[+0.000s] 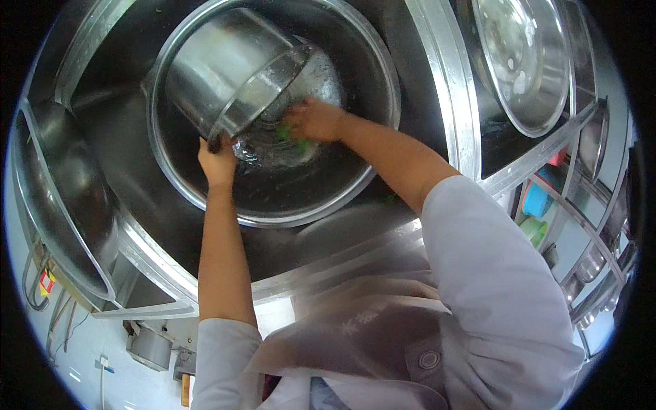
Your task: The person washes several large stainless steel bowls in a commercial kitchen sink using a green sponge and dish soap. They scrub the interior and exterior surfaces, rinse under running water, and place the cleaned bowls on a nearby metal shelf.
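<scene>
A large round stainless steel basin [287, 218] sits in the metal sink [338, 241]. Inside it a steel pot [225, 61] lies tilted, its mouth facing down to the right. My left hand [218, 163] grips the dark handle at the pot's lower edge. My right hand [318, 122] is over the wet, foamy area by the pot's mouth, blurred, with bent fingers. Something green [292, 137], perhaps leafy scraps, shows at its fingertips. Whether the fingers hold it is unclear. Foamy water [325, 77] lies beyond the hand.
Right of the sink's wide metal divider [446, 77] stands another steel basin [517, 66] with suds. A big metal bowl [61, 189] leans at the left. Shelving [589, 230] at the right carries a blue container [538, 200], a green one [533, 230] and metal pots.
</scene>
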Tool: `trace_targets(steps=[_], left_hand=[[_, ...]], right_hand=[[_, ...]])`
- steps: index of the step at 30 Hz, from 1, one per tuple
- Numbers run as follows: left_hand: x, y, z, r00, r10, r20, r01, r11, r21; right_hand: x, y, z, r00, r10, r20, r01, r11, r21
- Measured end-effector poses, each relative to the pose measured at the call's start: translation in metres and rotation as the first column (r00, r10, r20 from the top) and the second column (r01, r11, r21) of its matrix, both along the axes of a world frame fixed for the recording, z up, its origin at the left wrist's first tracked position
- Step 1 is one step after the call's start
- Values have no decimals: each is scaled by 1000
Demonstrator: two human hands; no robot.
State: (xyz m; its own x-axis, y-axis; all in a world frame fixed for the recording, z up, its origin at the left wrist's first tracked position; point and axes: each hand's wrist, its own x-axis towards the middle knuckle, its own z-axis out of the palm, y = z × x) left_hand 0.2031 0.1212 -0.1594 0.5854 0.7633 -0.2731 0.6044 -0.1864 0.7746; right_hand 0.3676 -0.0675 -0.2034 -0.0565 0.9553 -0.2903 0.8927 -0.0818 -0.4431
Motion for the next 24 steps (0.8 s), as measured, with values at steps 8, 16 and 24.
trace_targets(steps=[8,16,24], left_hand=[[7,-5,105,838,10,-545,283,847,450],[-5,-16,168,989,-142,-28,144,954,264],[-75,-50,177,922,-337,190,333,941,50]], right_hand=[[-45,-7,33,939,-324,112,342,868,-361],[-24,-2,74,654,-746,-125,523,566,-637],[-48,-36,129,487,-871,-65,756,457,-468]])
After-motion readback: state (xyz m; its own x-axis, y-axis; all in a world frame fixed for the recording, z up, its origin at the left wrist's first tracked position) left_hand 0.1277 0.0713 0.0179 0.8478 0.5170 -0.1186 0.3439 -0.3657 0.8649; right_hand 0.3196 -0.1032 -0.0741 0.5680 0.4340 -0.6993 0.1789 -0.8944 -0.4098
